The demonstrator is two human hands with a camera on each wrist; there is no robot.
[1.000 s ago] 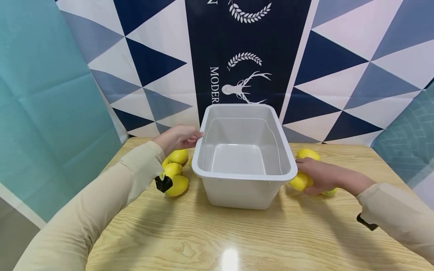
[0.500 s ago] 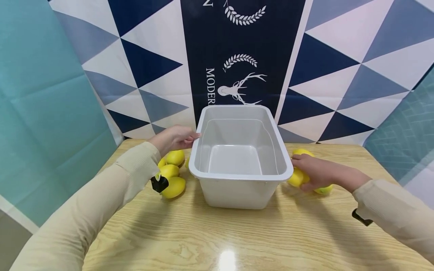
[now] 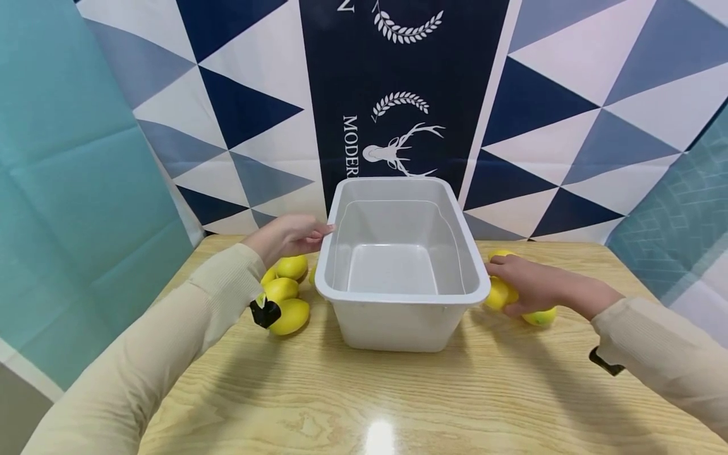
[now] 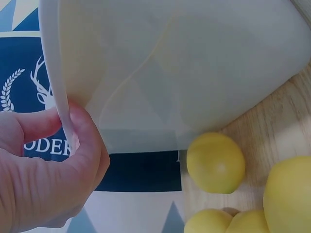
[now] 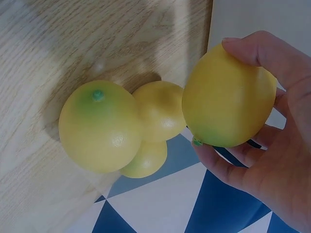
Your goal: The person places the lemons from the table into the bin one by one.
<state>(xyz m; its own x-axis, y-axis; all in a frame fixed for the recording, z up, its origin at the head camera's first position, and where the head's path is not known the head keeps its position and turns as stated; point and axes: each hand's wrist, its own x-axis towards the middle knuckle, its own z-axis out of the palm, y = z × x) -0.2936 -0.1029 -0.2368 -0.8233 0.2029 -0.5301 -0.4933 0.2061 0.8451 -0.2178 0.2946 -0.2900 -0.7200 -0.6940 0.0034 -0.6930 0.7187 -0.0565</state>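
A light grey plastic tub (image 3: 392, 296) stands on the wooden table, with nothing inside it. My left hand (image 3: 296, 235) pinches the tub's left rim between thumb and fingers, which the left wrist view shows closely. To the right of the tub, my right hand (image 3: 529, 287) holds a yellow lemon (image 5: 228, 97), its thumb and fingers curled round the fruit. Beside that one, more lemons (image 5: 99, 128) lie on the table in the right wrist view. Several other lemons (image 3: 290, 316) rest to the left of the tub, under my left forearm.
The wooden table (image 3: 364, 392) extends in front of the tub. Behind it hangs a patterned cloth (image 3: 404, 76) with triangles and a deer head. A teal sheet (image 3: 74, 158) hangs at the left.
The head view has shifted slightly, so everything sits a little further left. The right hand has turned slightly around the lemon. The left hand keeps its grip on the rim.
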